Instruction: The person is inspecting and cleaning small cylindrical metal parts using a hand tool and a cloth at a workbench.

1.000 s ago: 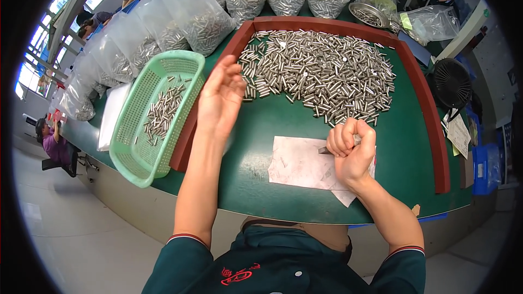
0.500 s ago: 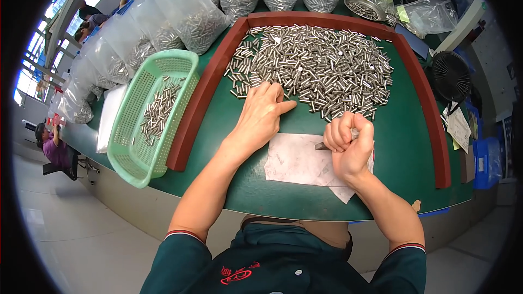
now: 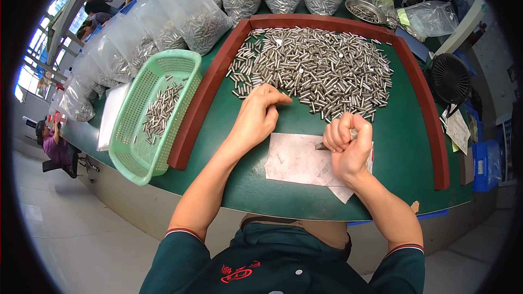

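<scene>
Short silvery metal pins point(image 3: 321, 68) lie in a wide heap on the green table. At the heap's near left edge is my left hand point(image 3: 256, 113), palm down, its bent fingers pointing right and the thumb apart below them. No pin shows in it, though its underside is hidden. My right hand point(image 3: 348, 144) is closed in a fist over a smudged pinkish-white paper sheet point(image 3: 294, 163). A dark grey, flat-ended tool point(image 3: 320, 146) sticks out at the left of that fist. The fist hides most of it, so its kind does not show.
A dark red wooden frame point(image 3: 188, 130) borders the heap on three sides. Left of it stands a green perforated basket point(image 3: 121, 149) with more pins inside. Clear bags of pins point(image 3: 199, 24) line the back and left. A black fan point(image 3: 450, 76) is at the right.
My left hand has drawn back slightly from the pins and turned, so its fingers now point right and its thumb has come in under them. My right fist stays in place.
</scene>
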Demonstrator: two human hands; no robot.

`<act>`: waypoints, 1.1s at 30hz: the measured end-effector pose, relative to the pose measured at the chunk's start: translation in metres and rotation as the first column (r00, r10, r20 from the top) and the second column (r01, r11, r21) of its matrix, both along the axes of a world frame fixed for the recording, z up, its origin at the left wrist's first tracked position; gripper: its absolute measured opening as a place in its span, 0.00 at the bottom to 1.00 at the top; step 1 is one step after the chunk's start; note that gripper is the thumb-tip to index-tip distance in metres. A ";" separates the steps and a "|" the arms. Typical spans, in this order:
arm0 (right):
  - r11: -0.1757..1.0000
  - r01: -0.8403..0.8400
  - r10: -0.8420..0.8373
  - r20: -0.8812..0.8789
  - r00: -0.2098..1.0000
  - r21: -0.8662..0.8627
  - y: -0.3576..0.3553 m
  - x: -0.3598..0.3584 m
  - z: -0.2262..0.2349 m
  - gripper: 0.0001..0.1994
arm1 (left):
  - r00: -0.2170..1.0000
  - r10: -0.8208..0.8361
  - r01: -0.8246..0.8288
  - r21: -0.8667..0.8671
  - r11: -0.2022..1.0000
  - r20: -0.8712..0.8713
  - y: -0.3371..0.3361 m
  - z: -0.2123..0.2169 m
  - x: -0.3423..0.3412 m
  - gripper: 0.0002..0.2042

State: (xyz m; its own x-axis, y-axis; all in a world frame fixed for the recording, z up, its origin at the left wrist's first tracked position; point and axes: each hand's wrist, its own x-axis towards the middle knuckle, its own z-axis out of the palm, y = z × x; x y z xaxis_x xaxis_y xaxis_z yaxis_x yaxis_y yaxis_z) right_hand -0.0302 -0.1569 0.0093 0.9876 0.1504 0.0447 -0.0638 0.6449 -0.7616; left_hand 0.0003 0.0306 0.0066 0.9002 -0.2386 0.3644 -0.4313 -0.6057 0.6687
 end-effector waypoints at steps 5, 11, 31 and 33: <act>1.000 -0.003 0.003 -0.002 1.000 0.008 0.001 -0.001 0.001 0.19 | 0.987 -0.007 -0.040 0.292 0.956 0.158 -0.003 -0.003 -0.006 0.16; 1.000 0.001 -0.001 -0.010 1.000 -0.005 -0.001 -0.001 0.001 0.18 | 0.979 -0.084 -0.011 0.458 0.889 0.187 -0.004 0.008 -0.011 0.15; 0.998 0.056 -0.056 -0.071 0.996 0.002 0.009 -0.007 0.016 0.17 | 0.723 0.326 -0.663 -0.744 0.080 -0.609 0.138 0.044 -0.257 0.10; 1.000 0.017 -0.017 -0.028 0.999 -0.008 0.009 -0.007 0.015 0.16 | 0.646 0.398 -0.709 -0.705 -0.001 -0.651 0.146 0.036 -0.270 0.11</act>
State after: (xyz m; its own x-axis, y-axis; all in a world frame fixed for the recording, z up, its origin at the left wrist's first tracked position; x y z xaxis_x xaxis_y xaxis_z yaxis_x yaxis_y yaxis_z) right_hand -0.0370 -0.1479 0.0248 0.9908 0.1341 0.0156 -0.0746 0.6401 -0.7647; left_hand -0.2693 0.1768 0.0425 0.6484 0.6932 -0.3147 -0.0380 0.4423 0.8960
